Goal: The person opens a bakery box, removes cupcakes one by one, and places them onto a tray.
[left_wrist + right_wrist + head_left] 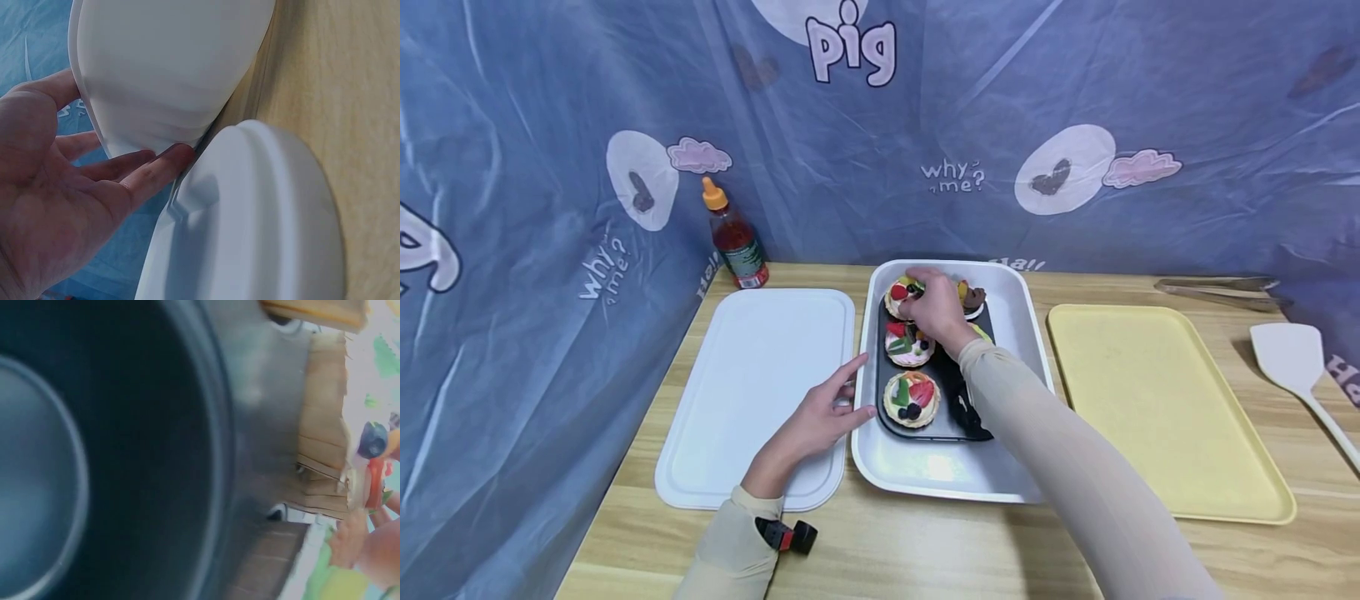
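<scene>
A white basin [951, 475] holds a dark muffin tin [882, 417] with several fruit tarts. My right hand [936, 304] reaches into the basin and pinches the back-left fruit tart [897, 293] between thumb and fingers. Below it on the left side sit a middle tart [910, 354] and a front tart [912, 400]. A chocolate-topped tart [975, 298] is at the back right, partly hidden by my hand. In the right wrist view, a bare dark cup [37, 475] fills the left. My left hand [820, 421] rests with spread fingers at the basin's left rim.
A white tray [752, 375] lies left of the basin, a yellow tray [1165, 408] on the right. Beyond the yellow one are metal tongs [1217, 290] and a white spatula [1288, 354]. A sauce bottle [737, 242] stands at the back left by the blue cloth [880, 167].
</scene>
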